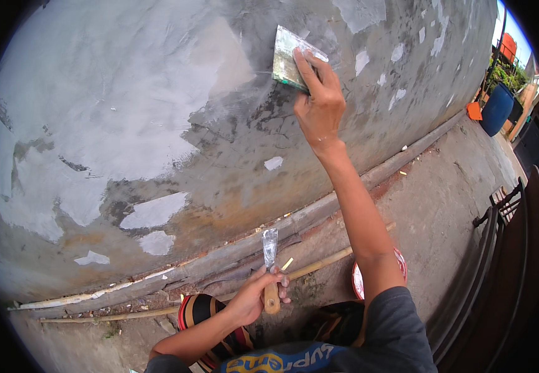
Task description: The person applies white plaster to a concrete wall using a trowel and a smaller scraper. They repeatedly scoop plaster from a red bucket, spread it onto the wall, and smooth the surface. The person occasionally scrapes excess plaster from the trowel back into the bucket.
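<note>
My right hand [320, 102] is stretched up to the wall and presses a flat, putty-smeared spreader plate [287, 59] against it, fingers spread over its back. White-grey putty [151, 93] covers much of the wall [244, 180] to the left of the plate, with bare, stained patches below. Low in front of me, my left hand [252, 297] is closed round the wooden handle of a putty knife [270, 248]. Its blade points up and carries white residue. The knife is apart from the wall.
A bamboo pole [325, 262] lies along the wall's foot. Partly behind my right arm stands a red-rimmed bucket [358, 283]. To the right are a dark bench [499, 273] and a blue barrel [497, 110]. Small debris litters the concrete ground [434, 193].
</note>
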{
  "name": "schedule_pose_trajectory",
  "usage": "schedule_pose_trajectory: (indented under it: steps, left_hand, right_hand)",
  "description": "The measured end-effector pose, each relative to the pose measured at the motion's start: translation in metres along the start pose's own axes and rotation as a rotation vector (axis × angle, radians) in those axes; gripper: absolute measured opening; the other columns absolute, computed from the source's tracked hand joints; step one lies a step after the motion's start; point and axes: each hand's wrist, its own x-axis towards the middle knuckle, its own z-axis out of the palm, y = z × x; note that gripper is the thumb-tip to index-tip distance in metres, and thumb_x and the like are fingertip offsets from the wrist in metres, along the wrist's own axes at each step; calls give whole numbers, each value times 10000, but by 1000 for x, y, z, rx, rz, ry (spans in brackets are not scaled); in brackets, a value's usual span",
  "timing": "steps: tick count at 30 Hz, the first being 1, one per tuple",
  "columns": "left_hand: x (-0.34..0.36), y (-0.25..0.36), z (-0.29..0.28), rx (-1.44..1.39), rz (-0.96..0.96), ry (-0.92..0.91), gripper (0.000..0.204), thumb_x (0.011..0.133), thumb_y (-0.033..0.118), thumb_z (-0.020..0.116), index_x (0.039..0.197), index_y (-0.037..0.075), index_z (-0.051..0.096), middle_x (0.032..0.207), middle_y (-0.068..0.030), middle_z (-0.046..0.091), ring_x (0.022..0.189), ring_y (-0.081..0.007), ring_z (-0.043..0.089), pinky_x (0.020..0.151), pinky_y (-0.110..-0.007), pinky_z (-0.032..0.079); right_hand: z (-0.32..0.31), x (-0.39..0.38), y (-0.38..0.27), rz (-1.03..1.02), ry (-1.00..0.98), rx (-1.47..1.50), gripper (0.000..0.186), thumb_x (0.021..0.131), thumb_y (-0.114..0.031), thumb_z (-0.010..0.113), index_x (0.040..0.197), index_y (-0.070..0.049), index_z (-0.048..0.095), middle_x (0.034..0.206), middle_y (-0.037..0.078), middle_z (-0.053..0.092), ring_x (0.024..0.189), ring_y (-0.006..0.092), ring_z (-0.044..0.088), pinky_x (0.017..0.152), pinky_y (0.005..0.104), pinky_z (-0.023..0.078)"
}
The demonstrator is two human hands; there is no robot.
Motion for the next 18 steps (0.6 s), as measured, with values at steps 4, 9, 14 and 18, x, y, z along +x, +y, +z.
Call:
schedule_pose_trajectory:
  steps: [4,9,14,18]
  left_hand:
    - [5,-1,-3,-2,0,-11,160,922,191,560,1021,146,443,937,-43,537,776,-147,547,769,-376,502]
    - [4,-3,3,-10,-29,-17,139,933,172,557,1009,137,446,924,-33,535,782,-133,551,769,-354,514]
    - [-3,-4,3,-8,-42,-23,140,939,180,547,1030,140,449,945,-37,531,794,-130,549,772,-357,514]
    - [-1,-4,5,-15,-41,-34,138,942,182,541,1035,142,447,950,-38,529,795,-127,547,773,-355,514]
  right_hand:
    - [27,-87,-39,-18,-86,2,801,588,137,552,1313,-201,600,1209,56,619,1014,259,611,790,347,540]
    - [-14,-111,-48,40,-450,253,666,655,142,554,1241,-160,648,1128,87,650,960,254,637,755,330,544]
    - [-56,29,16,84,-57,229,371,807,88,577,1097,-105,704,1000,72,684,857,221,664,751,278,502]
    - [-43,57,36,-40,18,10,413,786,95,570,1117,-117,698,960,54,681,774,254,651,711,272,494]
